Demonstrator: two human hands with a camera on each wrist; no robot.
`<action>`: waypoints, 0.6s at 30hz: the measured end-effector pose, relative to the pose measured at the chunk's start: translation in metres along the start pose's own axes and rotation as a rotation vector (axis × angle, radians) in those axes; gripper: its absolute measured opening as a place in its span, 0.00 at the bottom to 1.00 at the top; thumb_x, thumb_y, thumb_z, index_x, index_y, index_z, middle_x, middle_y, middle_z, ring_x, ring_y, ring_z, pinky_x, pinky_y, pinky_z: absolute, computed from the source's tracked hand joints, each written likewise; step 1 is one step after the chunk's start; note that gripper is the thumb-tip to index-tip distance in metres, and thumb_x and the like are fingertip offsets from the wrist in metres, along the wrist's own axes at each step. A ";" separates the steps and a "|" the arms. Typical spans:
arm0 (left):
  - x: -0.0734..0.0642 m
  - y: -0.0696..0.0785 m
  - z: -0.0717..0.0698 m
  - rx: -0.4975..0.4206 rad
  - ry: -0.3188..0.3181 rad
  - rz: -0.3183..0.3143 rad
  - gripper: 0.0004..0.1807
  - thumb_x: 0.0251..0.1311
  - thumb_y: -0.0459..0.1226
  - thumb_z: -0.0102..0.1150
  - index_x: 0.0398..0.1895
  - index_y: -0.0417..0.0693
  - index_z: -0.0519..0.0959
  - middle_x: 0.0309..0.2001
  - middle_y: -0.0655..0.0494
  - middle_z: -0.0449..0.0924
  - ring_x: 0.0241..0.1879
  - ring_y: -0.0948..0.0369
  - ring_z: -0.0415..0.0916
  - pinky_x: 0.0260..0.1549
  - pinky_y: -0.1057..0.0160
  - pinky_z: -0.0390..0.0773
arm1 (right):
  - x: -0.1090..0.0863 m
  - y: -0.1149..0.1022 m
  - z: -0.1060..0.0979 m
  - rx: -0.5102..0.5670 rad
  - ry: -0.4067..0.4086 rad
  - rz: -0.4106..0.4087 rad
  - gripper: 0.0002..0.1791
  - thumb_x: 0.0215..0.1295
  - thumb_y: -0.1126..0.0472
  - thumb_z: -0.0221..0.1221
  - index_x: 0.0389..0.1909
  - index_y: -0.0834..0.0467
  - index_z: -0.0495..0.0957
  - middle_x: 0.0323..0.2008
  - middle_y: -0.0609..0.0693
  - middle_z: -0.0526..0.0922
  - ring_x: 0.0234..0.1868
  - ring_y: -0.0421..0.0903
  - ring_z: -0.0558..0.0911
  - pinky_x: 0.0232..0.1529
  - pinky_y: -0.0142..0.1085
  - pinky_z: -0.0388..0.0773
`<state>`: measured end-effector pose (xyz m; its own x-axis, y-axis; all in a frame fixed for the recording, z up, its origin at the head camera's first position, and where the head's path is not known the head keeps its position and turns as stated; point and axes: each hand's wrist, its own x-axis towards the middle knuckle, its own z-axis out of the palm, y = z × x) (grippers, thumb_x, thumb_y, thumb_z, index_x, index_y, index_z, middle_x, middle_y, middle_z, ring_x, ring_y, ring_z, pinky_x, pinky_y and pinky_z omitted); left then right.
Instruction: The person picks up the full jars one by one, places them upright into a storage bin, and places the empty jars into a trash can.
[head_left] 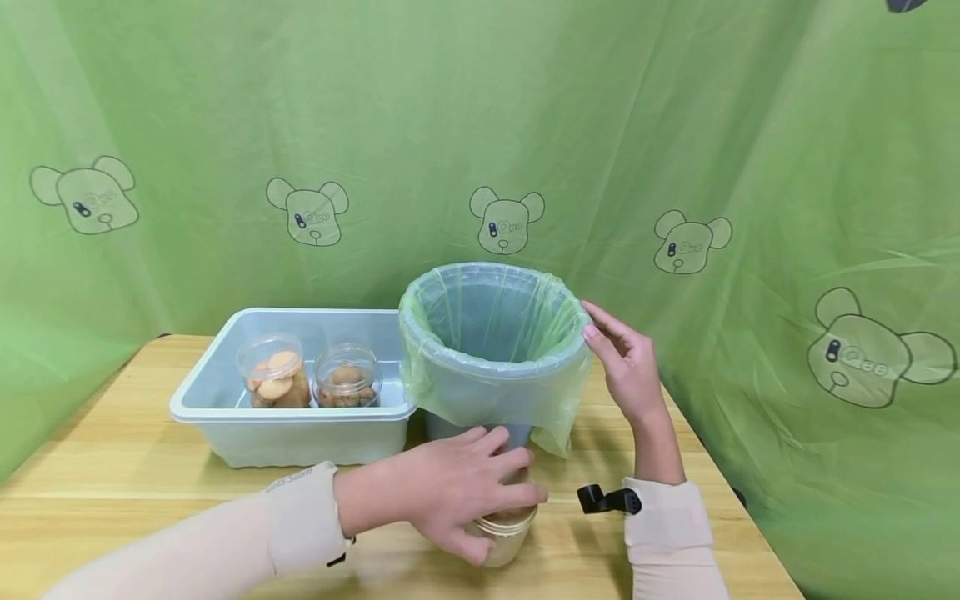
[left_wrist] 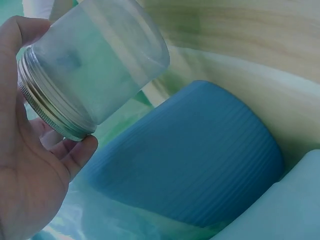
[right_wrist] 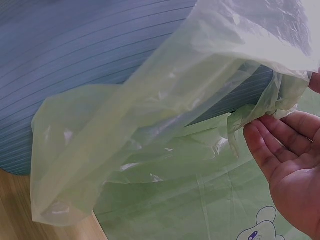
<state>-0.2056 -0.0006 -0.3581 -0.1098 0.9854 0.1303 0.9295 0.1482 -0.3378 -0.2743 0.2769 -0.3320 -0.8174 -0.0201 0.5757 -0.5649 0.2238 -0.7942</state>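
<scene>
My left hand point(head_left: 468, 492) reaches over a clear jar with a metallic screw lid point(head_left: 506, 537) near the front of the table. In the left wrist view, thumb and fingers grip the jar point(left_wrist: 105, 60) around its lid; its clear body looks empty. A blue ribbed bin point(head_left: 450, 429) stands just behind, lined with a thin green plastic bag point(head_left: 487, 396) folded over its rim. At the bin's right rim is my right hand point(head_left: 630, 375). In the right wrist view, that hand's fingertips point(right_wrist: 265, 120) hold the bag's gathered edge; its thumb is mostly hidden.
Left of the bin stands a pale blue tub point(head_left: 300, 437), close against it. Inside are an open jar of round biscuits point(head_left: 275, 375) and a second jar with brown pieces point(head_left: 347, 379). A green curtain point(head_left: 405, 125) with mouse-head prints hangs behind the wooden table point(head_left: 97, 492).
</scene>
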 end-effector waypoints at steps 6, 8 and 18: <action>0.001 0.000 -0.011 0.037 0.030 0.004 0.40 0.55 0.63 0.52 0.71 0.61 0.68 0.62 0.53 0.68 0.44 0.55 0.64 0.37 0.64 0.65 | 0.000 0.000 0.000 0.001 0.002 0.003 0.23 0.77 0.61 0.55 0.69 0.64 0.73 0.68 0.63 0.74 0.61 0.39 0.78 0.60 0.26 0.74; 0.001 0.000 -0.016 0.041 0.025 0.002 0.40 0.56 0.63 0.52 0.72 0.61 0.68 0.62 0.53 0.68 0.44 0.56 0.63 0.36 0.64 0.65 | -0.001 0.000 0.000 0.001 0.001 0.002 0.23 0.77 0.61 0.55 0.69 0.64 0.73 0.68 0.64 0.74 0.61 0.38 0.78 0.60 0.26 0.73; 0.000 0.001 -0.038 0.076 0.010 -0.008 0.39 0.56 0.64 0.52 0.72 0.63 0.68 0.62 0.55 0.69 0.45 0.55 0.63 0.38 0.63 0.65 | -0.001 0.002 0.000 -0.001 0.000 -0.005 0.24 0.77 0.60 0.56 0.69 0.65 0.73 0.66 0.66 0.74 0.59 0.38 0.79 0.59 0.26 0.74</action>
<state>-0.1918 -0.0034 -0.3231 -0.1129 0.9833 0.1427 0.8992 0.1622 -0.4063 -0.2745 0.2776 -0.3339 -0.8144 -0.0211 0.5800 -0.5691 0.2247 -0.7909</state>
